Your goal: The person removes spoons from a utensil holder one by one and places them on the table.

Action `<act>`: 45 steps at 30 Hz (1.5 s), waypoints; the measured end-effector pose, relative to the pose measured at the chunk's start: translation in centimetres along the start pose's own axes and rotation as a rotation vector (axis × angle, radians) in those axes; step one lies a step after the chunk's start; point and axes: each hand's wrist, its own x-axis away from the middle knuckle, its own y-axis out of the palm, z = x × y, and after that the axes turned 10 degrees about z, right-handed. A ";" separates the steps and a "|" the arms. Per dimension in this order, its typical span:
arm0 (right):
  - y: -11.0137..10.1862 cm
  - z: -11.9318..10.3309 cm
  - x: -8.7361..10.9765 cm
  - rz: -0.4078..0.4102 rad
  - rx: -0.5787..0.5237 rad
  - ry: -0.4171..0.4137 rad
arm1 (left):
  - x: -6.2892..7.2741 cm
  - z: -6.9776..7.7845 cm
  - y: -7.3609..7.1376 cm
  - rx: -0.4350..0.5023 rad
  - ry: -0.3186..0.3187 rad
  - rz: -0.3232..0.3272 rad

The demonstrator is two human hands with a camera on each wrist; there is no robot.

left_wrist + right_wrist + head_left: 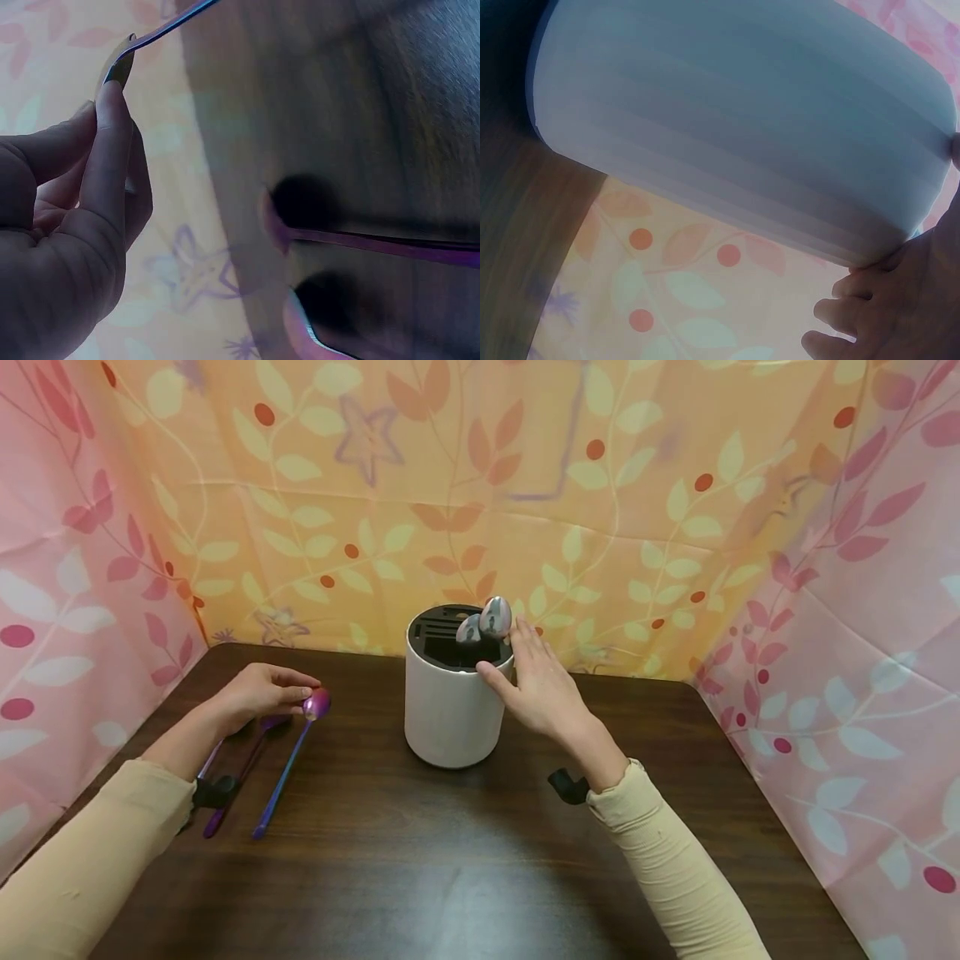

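My left hand [258, 692] pinches a long-handled purple-blue spoon [284, 777] by its bowl, thumb and fingertips at the edge. The handle slopes down toward the table's front. In the left wrist view, the bowl of this spoon [122, 64] is edge-on at the fingertips. My right hand [543, 681] touches the rim of a white round utensil holder [453, 718], fingers straight along its right side and thumb at the front. Two shiny spoons [495, 617] stand bowl-up in the holder's black slotted top. In the right wrist view, the holder's wall [735, 127] fills much of the picture.
Two more spoons lie left on the dark wooden table [450, 860], partly under my left forearm: a purple one [243, 772] and a lighter one [307, 330]. A patterned cloth [465, 485] encloses the table's back and sides.
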 end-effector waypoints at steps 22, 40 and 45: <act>0.1 0.0 -0.1 0.008 0.006 0.005 | -1.9 -3.9 0.7 0.071 -0.067 0.063; 0.2 0.1 -0.1 0.019 0.000 -0.002 | -2.0 -4.2 1.2 -0.071 -0.033 0.110; 0.2 0.1 -0.1 0.012 0.000 0.004 | -1.9 -3.9 1.3 -0.225 -0.006 0.124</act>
